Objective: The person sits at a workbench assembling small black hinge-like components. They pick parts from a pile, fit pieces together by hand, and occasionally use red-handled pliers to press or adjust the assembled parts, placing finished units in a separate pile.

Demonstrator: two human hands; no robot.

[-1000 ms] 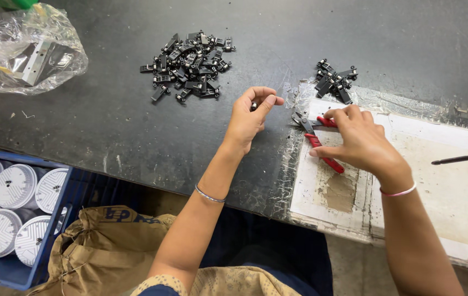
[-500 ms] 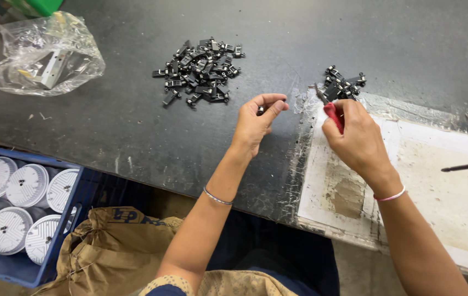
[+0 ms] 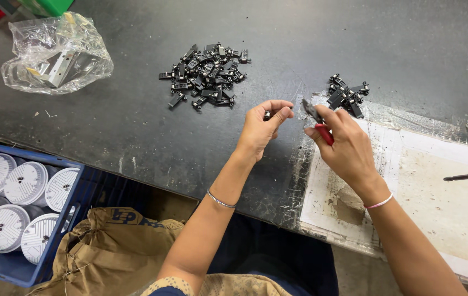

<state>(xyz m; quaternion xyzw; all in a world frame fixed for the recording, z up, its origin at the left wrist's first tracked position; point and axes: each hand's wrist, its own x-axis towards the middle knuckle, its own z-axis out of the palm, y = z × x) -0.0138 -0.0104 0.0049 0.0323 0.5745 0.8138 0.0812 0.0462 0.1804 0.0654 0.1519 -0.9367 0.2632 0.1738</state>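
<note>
Above the dark table (image 3: 135, 126), the left hand (image 3: 260, 129) pinches a small black part (image 3: 267, 115) between thumb and fingertips, while the right hand (image 3: 344, 148) grips red-handled pliers (image 3: 317, 121), near the smaller pile of parts (image 3: 346, 94)

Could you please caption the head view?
Left hand pinches a small black part; right hand holds red-handled pliers.

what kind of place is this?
Likely a small assembly or factory workbench: piles of small black parts on a dark worktable, a blue crate of white round housings, and red-handled pliers in the right hand.
</note>
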